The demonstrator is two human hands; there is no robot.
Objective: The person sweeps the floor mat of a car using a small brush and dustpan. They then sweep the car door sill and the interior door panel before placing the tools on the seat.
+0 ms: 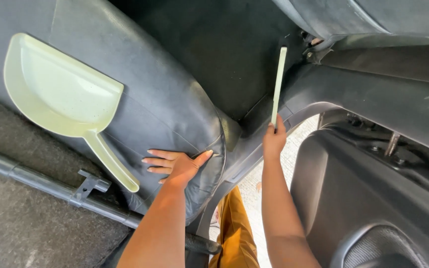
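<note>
My left hand (176, 165) rests flat, fingers spread, on the edge of a dark leather car seat (165, 94). A pale green dustpan (63, 97) lies on that seat to the left of my hand, handle pointing down toward me. My right hand (274, 140) grips the near end of a thin pale green stick or brush handle (278, 84), which reaches up into the dark footwell (224, 54). Whatever is at the far end of the stick cannot be made out.
A black tube or hose (40, 183) with a clip runs across grey carpet (21, 223) at the lower left. The open car door panel (373, 198) fills the right. Another seat (373, 20) sits at the top right. Pale ground (251, 191) shows below.
</note>
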